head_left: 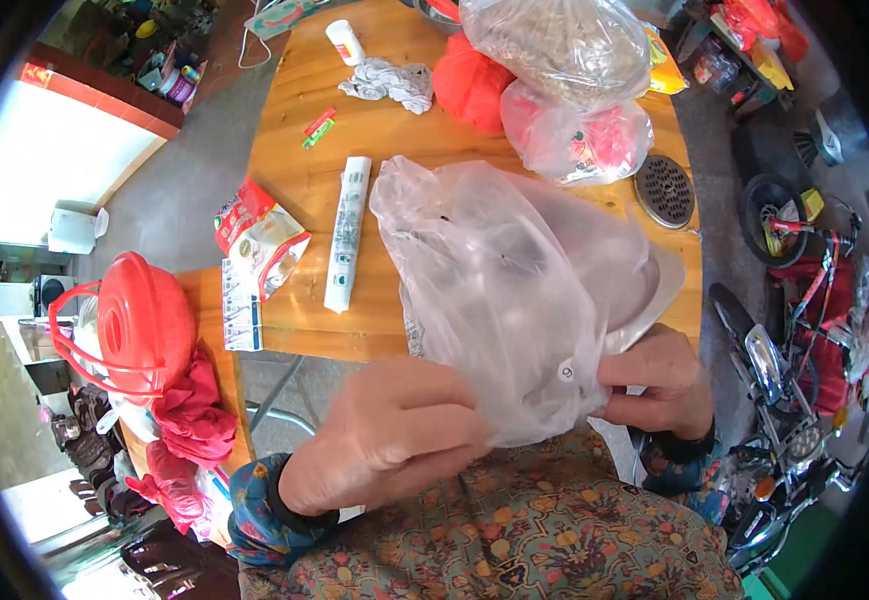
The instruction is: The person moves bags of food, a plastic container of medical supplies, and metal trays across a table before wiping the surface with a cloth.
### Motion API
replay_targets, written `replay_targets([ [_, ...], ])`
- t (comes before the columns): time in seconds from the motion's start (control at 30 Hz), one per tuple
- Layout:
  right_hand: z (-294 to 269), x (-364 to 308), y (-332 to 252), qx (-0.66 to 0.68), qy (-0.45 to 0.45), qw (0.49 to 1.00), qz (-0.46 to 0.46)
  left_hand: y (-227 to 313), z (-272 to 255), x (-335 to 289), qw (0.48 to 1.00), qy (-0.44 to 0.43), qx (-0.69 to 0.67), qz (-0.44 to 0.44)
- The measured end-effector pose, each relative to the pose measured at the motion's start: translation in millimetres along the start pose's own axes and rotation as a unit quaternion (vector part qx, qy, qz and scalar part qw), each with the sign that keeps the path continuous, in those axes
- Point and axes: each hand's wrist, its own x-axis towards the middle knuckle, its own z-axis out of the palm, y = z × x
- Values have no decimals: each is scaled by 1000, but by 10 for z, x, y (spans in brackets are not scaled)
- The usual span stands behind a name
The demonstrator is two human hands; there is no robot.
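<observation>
The left hand (390,430), blurred, curls its fingers at the near left edge of the plastic bag (495,280); whether its grip has closed on the film I cannot tell. The right hand (660,385) has the near right edge pinched between thumb and fingers, its grip closed on it. For good control, that pinch should stay light but firm, with the left taking only a little film and any pull kept even, since film this thin probably clings and could tear.

The bag spreads from the hands over the near part of the wooden surface (285,160). It is whitish, see-through and crumpled, with a small round mark near the right hand; rounded pale shapes show faintly through it, too veiled to name. Farther off, a white roll (347,235) lies to its left and a perforated disc (665,190) to its right.
</observation>
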Motion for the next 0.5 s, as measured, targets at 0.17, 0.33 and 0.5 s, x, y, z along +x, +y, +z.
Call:
replay_targets([
  [0.17,50,54,-117,-7,6,1000,27,71,96,65,996,75,-5,46],
  [0.33,174,-5,-229,-102,94,990,36,14,340,208,993,24,-23,117],
  [0.5,287,-70,-449,-281,161,946,-23,-61,572,132,985,55,-69,149],
])
